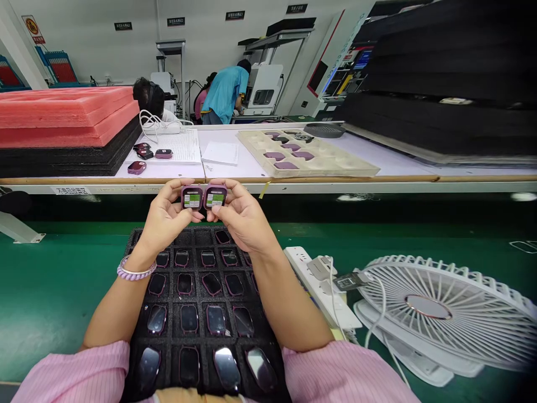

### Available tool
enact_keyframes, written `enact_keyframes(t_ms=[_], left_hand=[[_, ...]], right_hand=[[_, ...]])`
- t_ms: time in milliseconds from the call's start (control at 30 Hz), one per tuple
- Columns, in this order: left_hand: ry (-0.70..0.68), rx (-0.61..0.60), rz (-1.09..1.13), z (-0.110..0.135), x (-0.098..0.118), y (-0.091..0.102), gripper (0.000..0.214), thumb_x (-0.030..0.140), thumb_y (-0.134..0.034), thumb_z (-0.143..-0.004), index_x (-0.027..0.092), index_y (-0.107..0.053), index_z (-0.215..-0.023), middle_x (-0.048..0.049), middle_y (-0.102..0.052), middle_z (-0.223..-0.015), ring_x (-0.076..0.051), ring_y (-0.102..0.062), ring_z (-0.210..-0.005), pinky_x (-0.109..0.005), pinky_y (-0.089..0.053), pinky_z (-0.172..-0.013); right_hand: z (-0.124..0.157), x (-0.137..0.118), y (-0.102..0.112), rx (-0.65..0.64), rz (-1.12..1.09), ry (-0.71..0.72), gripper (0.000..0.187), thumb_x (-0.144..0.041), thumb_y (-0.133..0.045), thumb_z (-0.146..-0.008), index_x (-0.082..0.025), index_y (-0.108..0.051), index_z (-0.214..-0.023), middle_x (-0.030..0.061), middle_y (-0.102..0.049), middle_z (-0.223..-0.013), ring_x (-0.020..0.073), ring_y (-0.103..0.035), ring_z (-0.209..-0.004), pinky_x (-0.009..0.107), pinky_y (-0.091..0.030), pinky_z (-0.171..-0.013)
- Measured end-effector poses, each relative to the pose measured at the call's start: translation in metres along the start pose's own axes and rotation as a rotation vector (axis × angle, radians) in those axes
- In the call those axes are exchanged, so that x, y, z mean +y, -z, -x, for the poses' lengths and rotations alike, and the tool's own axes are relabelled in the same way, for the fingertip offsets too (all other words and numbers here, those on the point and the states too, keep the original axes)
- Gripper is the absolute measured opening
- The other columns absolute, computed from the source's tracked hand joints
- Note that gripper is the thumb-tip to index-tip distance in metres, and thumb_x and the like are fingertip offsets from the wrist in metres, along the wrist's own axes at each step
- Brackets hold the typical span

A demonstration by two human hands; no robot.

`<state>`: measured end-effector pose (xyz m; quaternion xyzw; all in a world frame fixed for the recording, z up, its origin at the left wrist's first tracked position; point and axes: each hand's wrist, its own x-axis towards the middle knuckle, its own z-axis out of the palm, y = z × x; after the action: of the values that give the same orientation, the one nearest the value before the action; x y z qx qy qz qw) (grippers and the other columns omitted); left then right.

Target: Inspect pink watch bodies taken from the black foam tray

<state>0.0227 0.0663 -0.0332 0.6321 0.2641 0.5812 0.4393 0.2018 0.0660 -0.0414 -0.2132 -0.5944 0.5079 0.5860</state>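
Side by side above the tray, two purple smartwatch cases face me with lit screens of green and white blocks. My left hand [170,215] is closed on the left smartwatch [192,197], thumb at its lower edge. The right smartwatch [215,196] sits between the thumb and fingers of my right hand [241,218]. The two cases are very close; I cannot tell if they touch. Below my hands lies a black foam tray [170,319] with rows of similar dark-screened watches, such as one smartwatch [189,319]. My forearms hide parts of its sides.
On the bench [218,172] are loose watches [136,167], papers [221,153], a cream tray [319,162] with purple pieces, pink foam [62,115] and stacked black foam [436,106]. At right are a power strip [323,291] and white fan [444,313]. People work behind.
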Motion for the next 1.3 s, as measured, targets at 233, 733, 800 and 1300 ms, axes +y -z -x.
enact_keyframes(t_ms=[233, 733, 800, 1300], left_hand=[[0.047, 0.028, 0.012, 0.0, 0.004, -0.001, 0.034, 0.028, -0.074, -0.084, 0.018, -0.061, -0.114, -0.0036, -0.072, -0.105, -0.011, -0.073, -0.06, -0.023, -0.066, -0.059], [0.151, 0.044, 0.098, 0.002, 0.014, -0.006, 0.038, 0.021, -0.068, -0.072, 0.016, -0.063, -0.11, 0.0003, -0.074, -0.094, -0.015, -0.075, -0.058, -0.023, -0.067, -0.055], [0.149, 0.046, 0.093, 0.002, 0.015, -0.007, 0.038, 0.021, -0.068, -0.073, 0.016, -0.063, -0.11, 0.0002, -0.074, -0.094, -0.015, -0.075, -0.058, -0.023, -0.067, -0.056], [0.114, 0.058, 0.055, 0.002, 0.013, -0.004, 0.035, 0.026, -0.072, -0.076, 0.017, -0.061, -0.109, 0.0001, -0.072, -0.093, -0.014, -0.073, -0.054, -0.024, -0.066, -0.053]], right_hand=[[-0.002, 0.001, -0.001, 0.017, -0.041, 0.0, 0.04, -0.03, -0.081, -0.083, -0.023, -0.061, -0.117, -0.001, -0.063, -0.093, 0.0114, -0.058, -0.063, 0.025, -0.052, -0.06], [-0.003, 0.005, -0.002, 0.067, -0.067, 0.015, 0.046, -0.047, -0.09, -0.083, -0.021, -0.064, -0.11, -0.001, -0.063, -0.087, 0.01, -0.054, -0.058, 0.022, -0.046, -0.052], [-0.003, 0.005, -0.001, 0.064, -0.058, 0.017, 0.044, -0.044, -0.09, -0.084, -0.021, -0.064, -0.111, -0.0014, -0.062, -0.085, 0.0097, -0.054, -0.058, 0.021, -0.046, -0.053], [-0.001, 0.0, -0.002, 0.008, -0.057, -0.018, 0.039, -0.034, -0.082, -0.085, -0.021, -0.062, -0.116, -0.0022, -0.064, -0.083, 0.0117, -0.059, -0.06, 0.025, -0.049, -0.058]])
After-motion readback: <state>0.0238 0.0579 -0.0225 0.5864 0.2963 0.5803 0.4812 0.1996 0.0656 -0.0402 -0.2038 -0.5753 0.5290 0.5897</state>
